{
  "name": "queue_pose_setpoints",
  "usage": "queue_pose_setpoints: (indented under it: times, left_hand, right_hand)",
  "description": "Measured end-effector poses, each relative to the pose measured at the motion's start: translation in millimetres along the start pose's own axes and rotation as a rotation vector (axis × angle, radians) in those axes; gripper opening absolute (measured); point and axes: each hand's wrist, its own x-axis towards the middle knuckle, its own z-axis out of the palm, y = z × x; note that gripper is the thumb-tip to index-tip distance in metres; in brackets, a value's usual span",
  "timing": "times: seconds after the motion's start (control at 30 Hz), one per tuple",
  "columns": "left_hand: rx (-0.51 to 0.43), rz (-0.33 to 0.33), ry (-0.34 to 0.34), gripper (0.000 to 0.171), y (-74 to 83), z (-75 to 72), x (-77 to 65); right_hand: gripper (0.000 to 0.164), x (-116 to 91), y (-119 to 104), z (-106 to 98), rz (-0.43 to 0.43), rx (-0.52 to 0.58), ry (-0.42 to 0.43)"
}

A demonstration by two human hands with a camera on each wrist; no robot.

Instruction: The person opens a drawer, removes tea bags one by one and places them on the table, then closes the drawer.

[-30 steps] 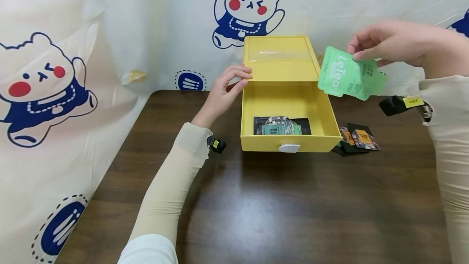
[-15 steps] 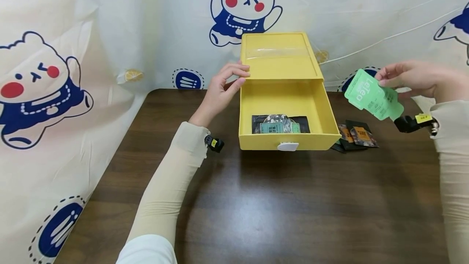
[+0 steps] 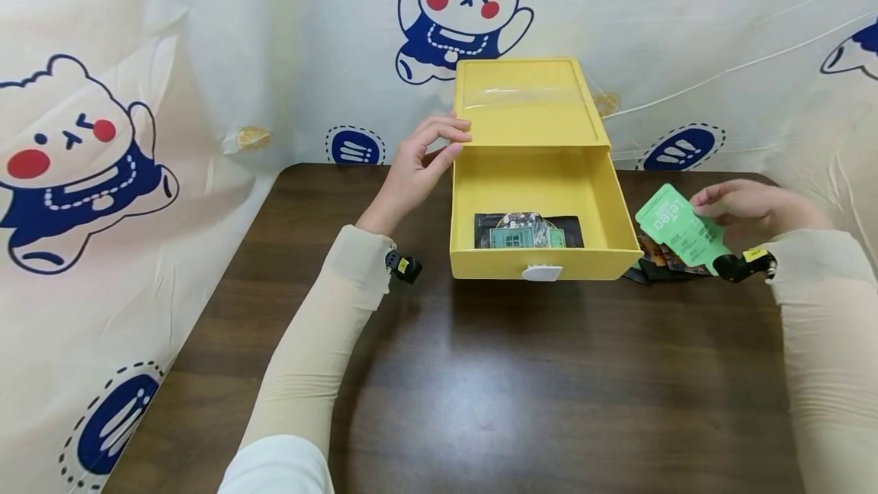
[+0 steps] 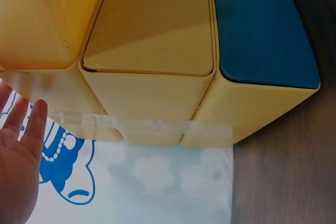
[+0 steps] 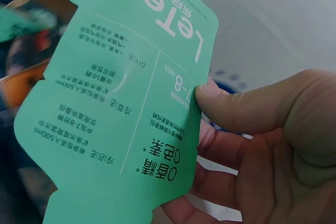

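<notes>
The thumb and fingers of my right hand [image 3: 744, 206] pinch a flat green card [image 3: 679, 226] printed "LeTea", held beside the pulled-out yellow drawer [image 3: 480, 265]. In the right wrist view, the thumb presses one edge of the card [image 5: 121, 87] while the fingers lie behind it. Dark packets [image 3: 661, 273] lie under and beside the card on the table, partly hidden. My left hand [image 3: 420, 162] touches the left side of the yellow cabinet [image 3: 524, 120] with its fingers extended. Inside the drawer, dark sachets [image 3: 511, 236] with teal labels lie near the front wall.
In the left wrist view, a closed yellow drawer [image 4: 152, 30] and a blue drawer [image 4: 265, 30] belong to the same cabinet. A white patterned sheet [image 3: 329, 36] hangs behind and to the left of the brown table [image 3: 480, 402].
My right hand has lowered the green card from beside the cabinet top, first to the right, then down to the packets on the table. The left hand stays in place.
</notes>
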Motion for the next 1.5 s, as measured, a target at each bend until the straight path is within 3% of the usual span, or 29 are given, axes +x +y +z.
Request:
queue_pose_setpoints:
  times: [0.23, 0.47, 0.53, 0.63, 0.83, 1.07, 1.33, 1.5]
  left_hand:
    - [-0.004, 0.006, -0.006, 0.015, -0.1, 1.6, 1.4]
    - [-0.007, 0.0, -0.004, 0.015, -0.2, 2.5, 1.1]
    - [-0.008, -0.002, -0.003, 0.015, -0.2, 2.3, 1.0]
    - [-0.005, -0.006, -0.003, 0.015, -0.2, 2.0, 1.2]
    - [-0.002, -0.003, -0.003, 0.015, -1.2, 1.7, 1.7]
    - [-0.008, 0.002, -0.001, 0.015, -2.0, 1.7, 1.0]
    - [-0.004, -0.003, 0.003, 0.015, -0.8, 1.3, -1.2]
    - [-0.005, -0.002, 0.009, 0.015, -0.6, 0.8, -0.4]
  right_hand:
    - [0.014, 17.6, 23.6, 5.8, 0.04, 0.013, 0.055]
    - [0.019, 13.5, 23.9, 9.4, 0.031, -0.169, 0.096]
    - [0.025, 9.3, 21.7, 9.0, 0.008, -0.267, 0.11]
    - [0.029, 1.7, 14.8, 11.9, -0.009, -0.3, 0.138]
    - [0.041, -14.1, -21.2, 24.1, -0.157, -0.514, 0.22]
    - [0.051, -32.4, -83.6, 51.8, -0.248, -0.662, 0.262]
    - [0.05, -53.2, -154.6, 99.7, -0.337, -0.71, 0.248]
    - [0.048, -57.2, -187.6, 133.1, -0.39, -0.775, 0.227]
